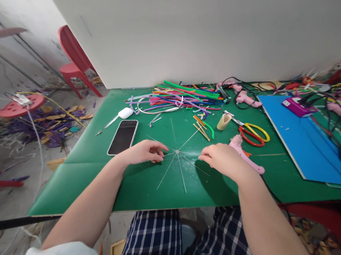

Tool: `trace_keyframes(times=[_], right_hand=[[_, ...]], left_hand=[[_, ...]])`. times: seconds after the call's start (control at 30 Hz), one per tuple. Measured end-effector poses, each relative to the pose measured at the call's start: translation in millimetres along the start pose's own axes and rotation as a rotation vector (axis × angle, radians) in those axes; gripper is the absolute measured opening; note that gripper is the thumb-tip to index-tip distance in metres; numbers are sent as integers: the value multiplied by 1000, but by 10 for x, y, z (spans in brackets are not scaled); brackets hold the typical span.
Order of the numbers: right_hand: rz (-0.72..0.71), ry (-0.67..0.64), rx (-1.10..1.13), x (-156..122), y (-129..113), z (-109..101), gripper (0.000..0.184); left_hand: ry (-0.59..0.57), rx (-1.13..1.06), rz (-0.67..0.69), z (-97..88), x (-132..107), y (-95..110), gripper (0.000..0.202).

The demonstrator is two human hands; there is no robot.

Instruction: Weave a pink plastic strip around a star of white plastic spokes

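Observation:
A star-shaped frame of thin, pale wire-like spokes (177, 151), joined at a small whitish hub, spreads over the green table top between my hands. My left hand (148, 152) has its thumb and fingers closed around the end of a spoke on the left. Opposite it, my right hand (222, 158) pinches a spoke on the right side, with the fingertips partly hidden. Just beyond my right hand lies a pink glue gun (245, 155). Close to my left forearm rests a phone (123, 138) with a dark screen.
Colourful pipe cleaners (186, 97) are heaped at the back of the green table (89, 184). Scissors (253, 133), a beige tube (224, 122), short sticks (201, 131) and a white earphone case (125, 113) lie about. A blue board (299, 139) bears a purple power block (299, 106) with cables.

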State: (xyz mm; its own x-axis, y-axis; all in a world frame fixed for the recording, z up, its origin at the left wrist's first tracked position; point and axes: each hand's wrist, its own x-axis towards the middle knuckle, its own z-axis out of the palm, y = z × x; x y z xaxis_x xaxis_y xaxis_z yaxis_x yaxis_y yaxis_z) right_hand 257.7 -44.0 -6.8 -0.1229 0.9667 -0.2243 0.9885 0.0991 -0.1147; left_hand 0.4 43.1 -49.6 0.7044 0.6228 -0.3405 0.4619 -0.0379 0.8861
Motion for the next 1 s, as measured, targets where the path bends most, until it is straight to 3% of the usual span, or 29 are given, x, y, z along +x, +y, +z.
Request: trace_keyframes(times=[0.1, 0.33, 0.47, 0.57, 0.67, 0.83, 1.0], right_hand=[[7, 67, 39, -8, 7, -6, 24], [-3, 300, 231, -56, -17, -81, 22], [-18, 479, 270, -71, -77, -75, 20], [-73, 573, 296, -71, -149, -37, 19], [-141, 619, 328, -62, -219, 13, 21], [-231, 657, 351, -71, -297, 43, 21], [-403, 555, 436, -96, -302, -9, 24]], left_hand=[[45, -20, 9, 46, 33, 3, 34], [299, -265, 67, 127, 84, 34, 38], [317, -436, 29, 227, 119, 71, 44], [344, -544, 97, 329, 142, 101, 48], [445, -604, 192, 404, 142, 130, 47], [608, -609, 224, 419, 91, 169, 33], [662, -625, 256, 410, 46, 188, 27]])
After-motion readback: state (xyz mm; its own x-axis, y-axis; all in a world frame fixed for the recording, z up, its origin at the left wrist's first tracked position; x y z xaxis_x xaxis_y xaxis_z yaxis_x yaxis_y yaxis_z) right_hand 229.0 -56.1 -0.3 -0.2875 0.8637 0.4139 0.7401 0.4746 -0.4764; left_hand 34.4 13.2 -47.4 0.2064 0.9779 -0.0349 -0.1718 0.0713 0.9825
